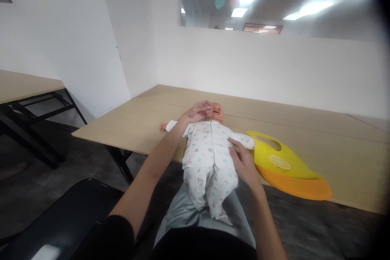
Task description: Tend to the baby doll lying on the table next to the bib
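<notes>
While the baby doll [210,146] lies face up with its legs hanging off the bench [335,146] edge, the left hand [198,111] cups its head, grip loosely curled, and the right hand [242,160] lies open on its side, just beside a yellow bib [284,166].
</notes>
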{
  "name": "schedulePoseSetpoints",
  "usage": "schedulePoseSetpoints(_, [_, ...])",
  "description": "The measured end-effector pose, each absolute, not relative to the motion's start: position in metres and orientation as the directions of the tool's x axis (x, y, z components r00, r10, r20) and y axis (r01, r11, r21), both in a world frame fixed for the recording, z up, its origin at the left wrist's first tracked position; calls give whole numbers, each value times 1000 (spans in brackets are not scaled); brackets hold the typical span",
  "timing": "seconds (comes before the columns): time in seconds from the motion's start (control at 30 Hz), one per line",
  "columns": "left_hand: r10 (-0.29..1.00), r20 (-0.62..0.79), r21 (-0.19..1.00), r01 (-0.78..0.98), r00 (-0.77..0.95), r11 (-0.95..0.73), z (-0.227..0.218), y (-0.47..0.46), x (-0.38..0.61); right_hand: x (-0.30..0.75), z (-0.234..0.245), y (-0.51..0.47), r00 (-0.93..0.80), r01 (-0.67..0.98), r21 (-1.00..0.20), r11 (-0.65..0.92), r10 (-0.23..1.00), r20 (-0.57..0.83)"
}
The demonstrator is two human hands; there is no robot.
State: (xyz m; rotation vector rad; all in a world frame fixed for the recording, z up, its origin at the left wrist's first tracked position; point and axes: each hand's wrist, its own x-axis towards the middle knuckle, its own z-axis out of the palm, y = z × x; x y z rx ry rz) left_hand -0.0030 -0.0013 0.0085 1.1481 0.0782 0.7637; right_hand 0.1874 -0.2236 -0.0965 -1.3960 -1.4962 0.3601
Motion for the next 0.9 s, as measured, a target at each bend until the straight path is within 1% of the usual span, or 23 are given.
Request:
schedulePoseSetpoints(0.33, [577,350,799,-557,738,227,4,11,-3,186,-94,-225,189,567,-775,280,871,453])
schedulePoseSetpoints(0.57, [570,402,781,-593,717,197,-1,19,-3,185,-94,-224,185,570,-770,288,868,462])
schedulePoseSetpoints(0.9, [601,364,783,-583,712,217,3,14,-4,186,-95,-224,182,561,-773,296,866,465])
